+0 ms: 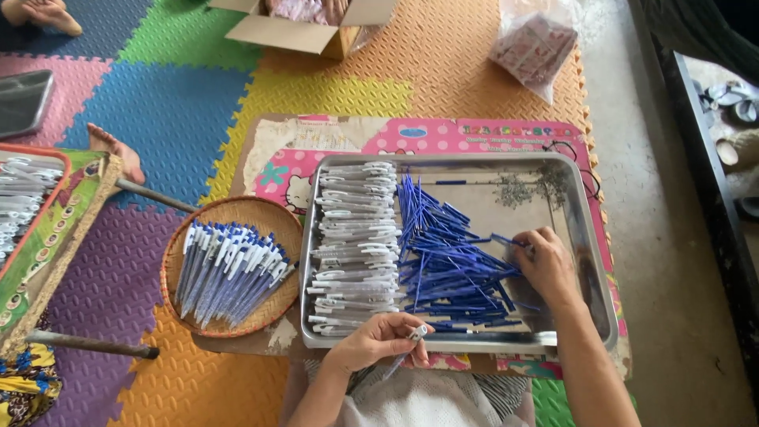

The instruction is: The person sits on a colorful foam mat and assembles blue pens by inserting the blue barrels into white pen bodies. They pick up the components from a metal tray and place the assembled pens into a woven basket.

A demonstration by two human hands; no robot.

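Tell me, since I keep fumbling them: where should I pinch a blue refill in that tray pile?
Probably at a free end poking out of the blue refills, as the right hand does on the pile's right edge, coming from above. The thin rods lie crisscrossed, so their middles are pinned.

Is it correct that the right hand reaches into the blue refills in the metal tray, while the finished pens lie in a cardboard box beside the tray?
Not quite. The head view shows the right hand among the blue refills in the metal tray, but the finished pens lie in a round woven basket, not a cardboard box.
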